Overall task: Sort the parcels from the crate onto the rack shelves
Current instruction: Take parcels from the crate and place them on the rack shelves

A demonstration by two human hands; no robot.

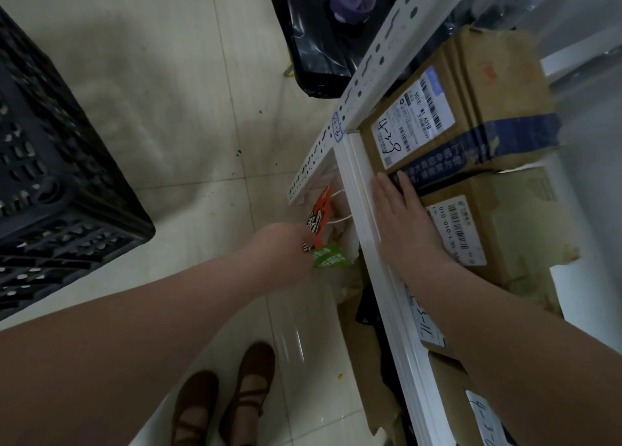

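My left grip (286, 243) is reaching down under the front rail of the white rack (361, 190) and closing on the edge of an orange and green packet (319, 240), with my fingertips hidden behind it. The packet is standing on edge just below the rail, in front of the lower shelf. My right grip (404, 223) is lying spread and flat on the upper shelf, with straight fingers pressing on the near side of a labelled cardboard box (498, 223) and the fingertips touching the dark tape of the box beside it, the taped box (471, 85) with a handwritten label. More boxes are sitting along the same shelf nearer to me. The black crate (50, 176) is standing on the tiled floor (175, 85) well to my left, apart from the rack. A black bag (303, 52) is lying beyond the rack's post.
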